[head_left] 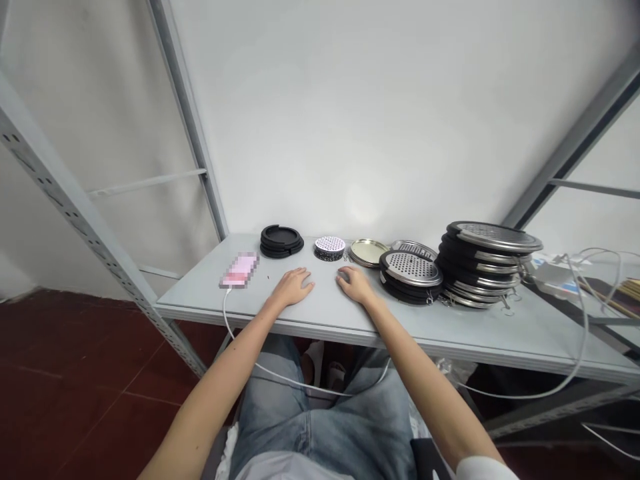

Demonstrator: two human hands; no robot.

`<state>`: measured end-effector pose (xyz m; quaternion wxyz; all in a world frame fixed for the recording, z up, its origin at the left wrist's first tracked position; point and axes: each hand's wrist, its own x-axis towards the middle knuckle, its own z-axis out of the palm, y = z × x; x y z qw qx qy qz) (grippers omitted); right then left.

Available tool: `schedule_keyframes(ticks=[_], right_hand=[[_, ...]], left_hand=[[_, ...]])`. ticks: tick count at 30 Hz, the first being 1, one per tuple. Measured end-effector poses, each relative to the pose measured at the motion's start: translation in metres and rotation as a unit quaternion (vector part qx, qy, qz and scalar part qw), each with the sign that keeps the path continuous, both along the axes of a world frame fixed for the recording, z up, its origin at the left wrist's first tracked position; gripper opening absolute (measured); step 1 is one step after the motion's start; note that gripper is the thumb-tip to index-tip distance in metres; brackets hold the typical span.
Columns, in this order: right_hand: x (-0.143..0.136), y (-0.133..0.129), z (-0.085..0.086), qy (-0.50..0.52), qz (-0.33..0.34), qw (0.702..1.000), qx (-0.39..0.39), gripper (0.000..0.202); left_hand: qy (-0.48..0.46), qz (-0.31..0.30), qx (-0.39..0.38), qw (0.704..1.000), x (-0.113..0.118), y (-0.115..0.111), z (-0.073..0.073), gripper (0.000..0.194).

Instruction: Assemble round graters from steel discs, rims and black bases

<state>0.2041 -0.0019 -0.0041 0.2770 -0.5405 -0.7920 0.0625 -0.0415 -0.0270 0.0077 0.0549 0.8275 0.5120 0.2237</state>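
Observation:
My left hand (291,288) lies palm down on the grey tabletop, fingers apart and holding nothing. Opposite it, my right hand (356,285) rests on the same surface, fingers loosely bent with the thumb apart and nothing held. Beyond the gap between them sits a stack of small round discs (329,247), the top one white with a dotted pattern. To the right of my right hand is a short stack of black-edged round pieces topped by a perforated metal disc (413,268). A shallow gold-coloured round metal tray (369,253) lies behind that hand.
Black rings (281,241) are piled at the back left. A blurred pink phone (240,269) with a white cable (226,313) lies left. A tall stack of black and metal discs (483,263) stands right. Grey metal uprights (90,233) frame the table (320,313); a white wall rises behind.

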Motion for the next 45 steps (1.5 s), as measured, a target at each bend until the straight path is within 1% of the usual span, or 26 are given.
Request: schedule_keyframes(ticks=[2, 5, 7, 9, 11, 13, 16, 18, 24, 39, 42, 45], right_hand=[[0.0, 0.0, 0.0, -0.002, 0.006, 1.0, -0.002, 0.03], [-0.001, -0.001, 0.003, -0.004, 0.009, 1.0, 0.0, 0.03], [-0.002, -0.001, 0.004, -0.003, 0.007, 1.0, 0.0, 0.029], [-0.002, -0.002, 0.004, -0.002, 0.005, 1.0, 0.001, 0.028], [-0.002, -0.002, 0.004, -0.001, 0.005, 1.0, 0.005, 0.027], [-0.002, -0.002, 0.003, -0.001, 0.005, 1.0, 0.006, 0.027], [-0.002, -0.002, 0.003, 0.002, 0.004, 1.0, 0.003, 0.027], [-0.001, -0.003, 0.003, 0.006, 0.006, 1.0, 0.002, 0.028], [-0.002, -0.005, 0.002, -0.004, 0.006, 1.0, 0.011, 0.029], [-0.002, -0.006, 0.004, 0.012, 0.007, 1.0, -0.006, 0.028], [-0.002, -0.005, 0.009, 0.022, -0.029, 0.999, 0.011, 0.03], [0.0, 0.001, 0.018, 0.01, -0.083, 0.995, 0.055, 0.032]], left_hand=[[0.005, 0.009, 0.002, 1.0, 0.002, 0.001, 0.003, 0.046], [0.026, 0.024, 0.001, 0.999, 0.008, 0.008, 0.011, 0.041], [0.031, 0.02, 0.006, 0.999, 0.015, 0.014, 0.016, 0.041], [0.015, 0.004, 0.016, 1.0, 0.022, 0.022, 0.018, 0.044], [-0.011, -0.018, 0.02, 1.0, 0.029, 0.028, 0.016, 0.045], [-0.03, -0.032, 0.01, 0.999, 0.032, 0.031, 0.01, 0.043], [-0.055, -0.041, -0.01, 0.998, 0.031, 0.033, 0.002, 0.04], [-0.068, -0.047, -0.017, 0.996, 0.029, 0.032, -0.001, 0.04], [-0.06, -0.051, -0.017, 0.997, 0.028, 0.032, -0.001, 0.043], [-0.067, -0.045, -0.018, 0.997, 0.028, 0.03, -0.002, 0.042], [-0.053, -0.044, -0.017, 0.998, 0.029, 0.029, -0.002, 0.043], [-0.046, -0.045, -0.014, 0.998, 0.029, 0.029, -0.002, 0.043]])
